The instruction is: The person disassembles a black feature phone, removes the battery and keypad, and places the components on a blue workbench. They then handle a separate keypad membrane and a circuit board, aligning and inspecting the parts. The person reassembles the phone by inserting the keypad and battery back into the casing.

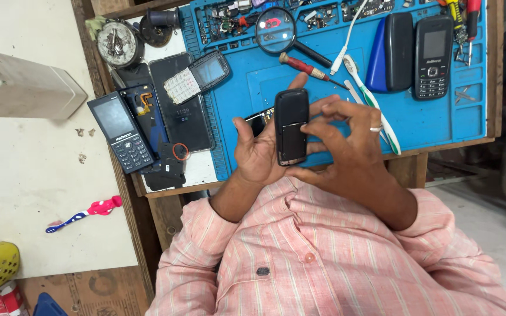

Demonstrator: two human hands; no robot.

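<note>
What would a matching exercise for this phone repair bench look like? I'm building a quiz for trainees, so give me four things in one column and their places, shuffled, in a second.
Things:
1. black phone body
2. magnifying glass
3. pink and blue toothbrush
4. ring

Places:
A. on the white surface at the left, off the bench
B. on a finger of the right hand
C. held upright between the left hand and the right hand
D. lying on the blue mat, near its top edge

Pairs: 1-C, 2-D, 3-A, 4-B
</note>
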